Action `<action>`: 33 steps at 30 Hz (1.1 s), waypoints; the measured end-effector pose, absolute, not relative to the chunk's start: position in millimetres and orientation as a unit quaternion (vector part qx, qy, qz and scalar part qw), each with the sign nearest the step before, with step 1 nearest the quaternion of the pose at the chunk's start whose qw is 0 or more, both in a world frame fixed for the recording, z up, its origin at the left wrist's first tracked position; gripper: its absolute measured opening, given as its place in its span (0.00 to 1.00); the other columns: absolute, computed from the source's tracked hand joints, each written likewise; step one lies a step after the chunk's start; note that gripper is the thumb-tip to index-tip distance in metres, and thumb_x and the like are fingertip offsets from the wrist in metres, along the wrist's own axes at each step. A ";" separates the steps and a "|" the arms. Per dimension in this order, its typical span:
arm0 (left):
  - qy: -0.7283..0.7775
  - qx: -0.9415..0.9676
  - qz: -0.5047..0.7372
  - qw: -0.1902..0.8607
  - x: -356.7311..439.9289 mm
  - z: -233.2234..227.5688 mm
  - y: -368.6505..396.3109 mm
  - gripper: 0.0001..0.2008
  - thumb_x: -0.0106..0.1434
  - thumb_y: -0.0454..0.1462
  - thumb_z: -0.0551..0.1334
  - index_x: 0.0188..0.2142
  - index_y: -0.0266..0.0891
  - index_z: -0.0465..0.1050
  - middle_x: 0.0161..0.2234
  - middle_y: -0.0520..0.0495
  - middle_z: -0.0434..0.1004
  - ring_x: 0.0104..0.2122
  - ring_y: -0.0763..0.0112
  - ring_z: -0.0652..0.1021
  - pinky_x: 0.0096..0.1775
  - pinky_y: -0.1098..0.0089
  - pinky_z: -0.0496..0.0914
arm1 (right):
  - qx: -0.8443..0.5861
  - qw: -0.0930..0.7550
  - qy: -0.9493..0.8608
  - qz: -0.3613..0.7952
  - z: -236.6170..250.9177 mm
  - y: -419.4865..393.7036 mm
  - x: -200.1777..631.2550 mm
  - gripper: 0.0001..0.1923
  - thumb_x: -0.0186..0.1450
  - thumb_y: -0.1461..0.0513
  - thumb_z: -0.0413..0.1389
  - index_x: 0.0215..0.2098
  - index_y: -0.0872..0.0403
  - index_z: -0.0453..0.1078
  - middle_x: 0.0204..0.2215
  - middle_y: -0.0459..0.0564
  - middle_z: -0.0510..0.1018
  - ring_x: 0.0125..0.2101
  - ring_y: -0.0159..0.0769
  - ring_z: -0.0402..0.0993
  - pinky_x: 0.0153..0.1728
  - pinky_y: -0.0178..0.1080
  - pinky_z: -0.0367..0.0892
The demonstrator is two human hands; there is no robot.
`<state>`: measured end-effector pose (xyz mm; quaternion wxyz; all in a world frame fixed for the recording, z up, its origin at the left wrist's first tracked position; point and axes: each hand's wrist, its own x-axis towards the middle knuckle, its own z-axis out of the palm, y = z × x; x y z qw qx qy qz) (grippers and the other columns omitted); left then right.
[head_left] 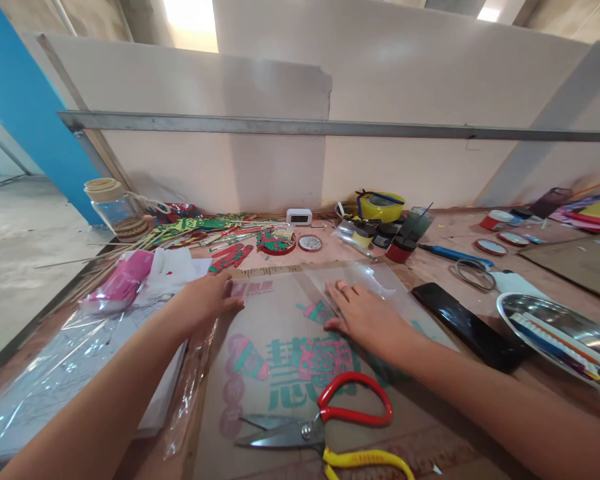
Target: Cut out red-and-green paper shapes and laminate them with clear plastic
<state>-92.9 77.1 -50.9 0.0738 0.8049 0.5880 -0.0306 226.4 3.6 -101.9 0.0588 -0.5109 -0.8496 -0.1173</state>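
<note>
My left hand (207, 298) rests at the upper left edge of a cardboard sheet (215, 427) printed with green and pink characters, its thumb and fingers apart. My right hand (365, 317) lies spread over the upper middle of the cardboard, on a clear plastic sheet (380, 280) that covers it. Small pink-and-green cut pieces show on the cardboard under the plastic, one (250, 358) at the left and another beside my right fingertips. Nearest to me, scissors (307, 432) with one red and one yellow handle lie partly open, blades pointing left, touched by neither hand.
Left are plastic-wrapped papers (65, 373), a pink packet (123, 280) and a glass jar (117, 210). Behind stand a small white clock (299, 217), a round red tin (276, 241) and yellow tape (383, 207). Right are a black phone (467, 323) and a metal bowl (593, 327) holding brushes.
</note>
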 end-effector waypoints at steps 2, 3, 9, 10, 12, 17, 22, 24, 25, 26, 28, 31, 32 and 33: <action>0.585 0.806 -0.032 0.084 -92.5 -51.2 78.1 0.25 0.60 0.47 0.61 0.54 0.35 0.71 0.48 0.34 0.79 0.46 0.45 0.79 0.44 0.58 0.70 | -0.495 0.078 -0.857 -0.118 -94.9 2.0 221.4 0.44 0.62 0.44 0.61 0.64 0.66 0.61 0.57 0.76 0.71 0.52 0.63 0.72 0.49 0.58 0.71; 0.583 0.807 -0.031 0.089 -91.9 -51.4 78.2 0.25 0.60 0.46 0.61 0.53 0.35 0.72 0.48 0.34 0.79 0.46 0.46 0.79 0.45 0.58 0.70 | -0.476 0.090 -0.867 -0.115 -90.0 -0.1 217.3 0.46 0.62 0.43 0.62 0.65 0.66 0.59 0.58 0.75 0.70 0.55 0.64 0.70 0.52 0.59 0.69; 0.584 0.801 0.009 0.134 -90.5 -46.5 77.8 0.25 0.59 0.44 0.60 0.55 0.39 0.72 0.50 0.40 0.80 0.46 0.52 0.80 0.48 0.61 0.71 | -0.378 0.153 -0.911 -0.066 -57.1 -18.0 179.4 0.25 0.71 0.60 0.54 0.63 0.63 0.63 0.57 0.67 0.73 0.57 0.54 0.68 0.57 0.55 0.67; 0.586 0.797 0.021 0.142 -90.8 -44.1 77.8 0.27 0.59 0.44 0.60 0.57 0.39 0.71 0.53 0.41 0.79 0.48 0.53 0.80 0.50 0.62 0.70 | -0.364 0.160 -0.916 -0.053 -53.0 -18.8 172.6 0.23 0.71 0.63 0.53 0.62 0.63 0.63 0.56 0.66 0.74 0.57 0.52 0.69 0.57 0.54 0.68; 0.590 0.791 0.045 0.157 -90.9 -38.7 77.6 0.30 0.61 0.47 0.57 0.61 0.37 0.67 0.58 0.40 0.74 0.51 0.55 0.78 0.51 0.65 0.70 | -0.355 0.170 -0.919 -0.014 -47.4 -15.7 160.1 0.23 0.71 0.64 0.51 0.63 0.63 0.63 0.56 0.65 0.74 0.57 0.50 0.69 0.57 0.52 0.67; 0.592 0.786 0.075 0.164 -88.1 -34.6 76.1 0.33 0.64 0.49 0.54 0.64 0.33 0.62 0.62 0.38 0.70 0.56 0.56 0.75 0.52 0.65 0.70 | -0.439 0.154 -0.882 0.074 -53.5 23.2 137.9 0.27 0.71 0.62 0.53 0.66 0.62 0.58 0.61 0.63 0.70 0.59 0.47 0.67 0.59 0.47 0.64; 0.583 0.798 0.062 0.137 -87.0 -53.2 79.1 0.28 0.63 0.45 0.58 0.58 0.32 0.70 0.52 0.34 0.79 0.50 0.49 0.78 0.50 0.58 0.70 | -0.483 0.157 -0.859 0.067 -81.1 68.3 129.7 0.27 0.69 0.62 0.56 0.65 0.63 0.60 0.56 0.68 0.73 0.57 0.53 0.69 0.57 0.51 0.61; 0.575 0.806 0.063 0.127 -86.1 -60.3 80.7 0.24 0.63 0.46 0.59 0.54 0.34 0.73 0.48 0.35 0.80 0.48 0.49 0.79 0.49 0.58 0.70 | -0.494 0.170 -0.850 0.067 -92.4 76.7 128.4 0.26 0.70 0.61 0.56 0.64 0.62 0.61 0.54 0.68 0.74 0.55 0.54 0.70 0.56 0.52 0.61; 0.571 0.809 0.065 0.122 -85.4 -62.7 81.3 0.23 0.63 0.46 0.59 0.52 0.34 0.74 0.47 0.36 0.80 0.48 0.49 0.79 0.49 0.58 0.70 | -0.497 0.180 -0.846 0.068 -97.6 78.9 128.1 0.25 0.70 0.60 0.55 0.63 0.62 0.63 0.53 0.67 0.75 0.55 0.54 0.69 0.55 0.52 0.61; 0.567 0.812 0.067 0.119 -84.6 -64.3 81.6 0.22 0.64 0.47 0.59 0.51 0.35 0.75 0.47 0.37 0.80 0.48 0.49 0.79 0.50 0.58 0.69 | -0.497 0.193 -0.843 0.070 -102.3 80.3 127.8 0.24 0.70 0.60 0.55 0.62 0.61 0.64 0.53 0.66 0.75 0.54 0.53 0.69 0.55 0.51 0.60; 0.561 0.816 0.070 0.121 -83.1 -65.4 82.3 0.21 0.65 0.48 0.58 0.50 0.36 0.76 0.46 0.39 0.81 0.47 0.52 0.79 0.49 0.61 0.70 | -0.495 0.226 -0.835 0.077 -110.4 81.9 127.8 0.20 0.70 0.60 0.55 0.59 0.60 0.68 0.51 0.64 0.75 0.53 0.52 0.68 0.56 0.50 0.60; 0.573 0.806 0.082 0.126 -84.7 -62.5 85.3 0.20 0.68 0.43 0.54 0.53 0.36 0.74 0.48 0.40 0.81 0.47 0.58 0.79 0.49 0.65 0.70 | -0.491 0.289 -0.816 0.098 -118.2 84.9 129.3 0.16 0.69 0.60 0.55 0.53 0.58 0.72 0.48 0.61 0.73 0.52 0.51 0.66 0.56 0.50 0.59; 0.582 0.799 0.088 0.124 -86.9 -60.4 87.0 0.20 0.68 0.40 0.52 0.55 0.35 0.72 0.50 0.39 0.80 0.48 0.58 0.79 0.49 0.66 0.70 | -0.490 0.314 -0.806 0.108 -119.7 86.4 130.2 0.15 0.68 0.61 0.54 0.52 0.58 0.72 0.47 0.61 0.73 0.51 0.51 0.66 0.56 0.50 0.59; 0.592 0.792 0.094 0.120 -89.9 -57.6 88.7 0.21 0.68 0.36 0.50 0.56 0.34 0.71 0.51 0.39 0.79 0.49 0.59 0.78 0.49 0.65 0.69 | -0.487 0.340 -0.795 0.119 -120.8 88.1 131.3 0.14 0.68 0.62 0.53 0.50 0.57 0.73 0.46 0.60 0.72 0.50 0.50 0.66 0.56 0.49 0.59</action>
